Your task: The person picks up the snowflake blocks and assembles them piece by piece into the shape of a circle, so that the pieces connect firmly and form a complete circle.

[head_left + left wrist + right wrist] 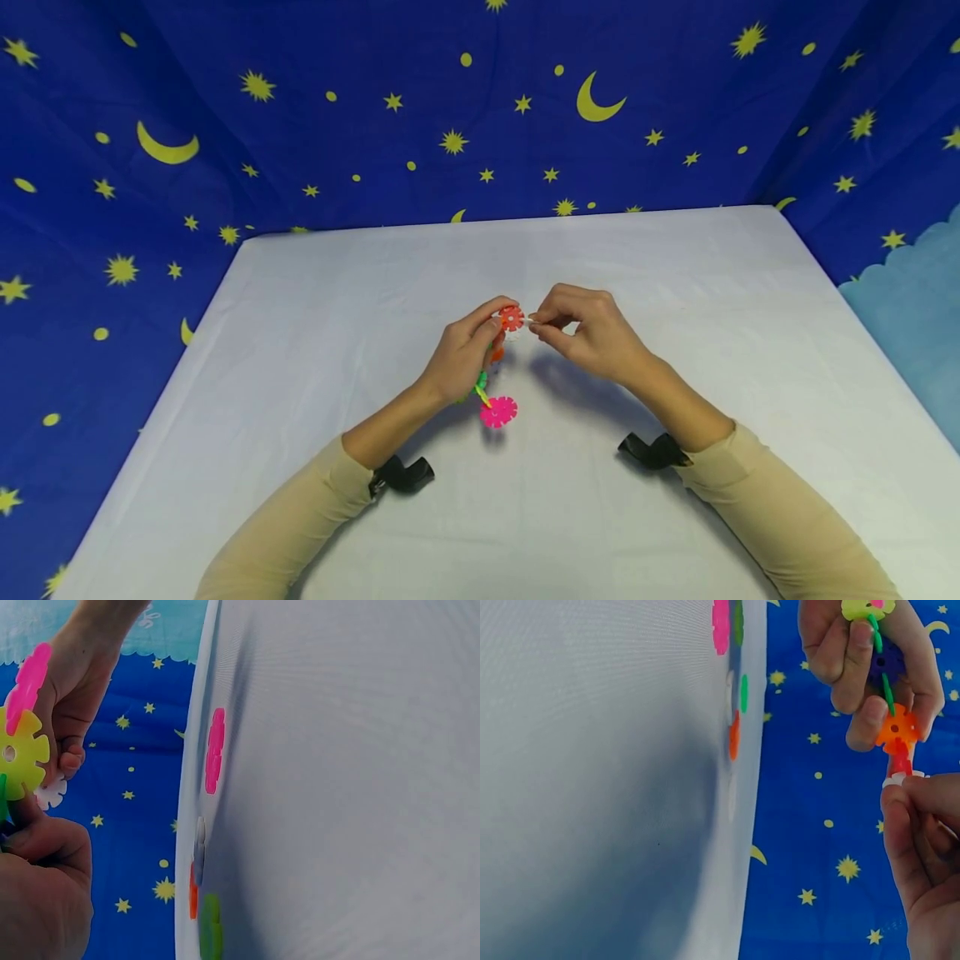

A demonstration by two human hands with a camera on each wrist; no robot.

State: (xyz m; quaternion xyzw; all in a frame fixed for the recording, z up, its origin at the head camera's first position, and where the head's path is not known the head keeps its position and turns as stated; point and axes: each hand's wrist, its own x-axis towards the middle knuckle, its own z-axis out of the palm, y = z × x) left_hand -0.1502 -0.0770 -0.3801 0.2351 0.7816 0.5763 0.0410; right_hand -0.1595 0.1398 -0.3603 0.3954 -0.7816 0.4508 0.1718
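Note:
My left hand [463, 357] grips a chain of slotted flower-shaped plastic discs. In the right wrist view the chain runs from a yellow disc [868, 607] through green and dark blue discs [887, 664] to an orange disc [896, 729] and a red disc [901, 759]. A pink disc [28, 682] joins the yellow one at the other end. Between thumb and fingers, my right hand [588, 327] pinches a white disc [897, 780] against the red disc's edge. Whether their slots interlock is hidden by the fingertips.
Loose discs lie on the white-covered table [322, 333], among them pink [215, 750], white [199, 851], orange [193, 891] and green [211, 928] ones. A blue star-patterned cloth [390, 50] hangs behind the table. Black wrist-worn devices [652, 451] sit at both sleeves.

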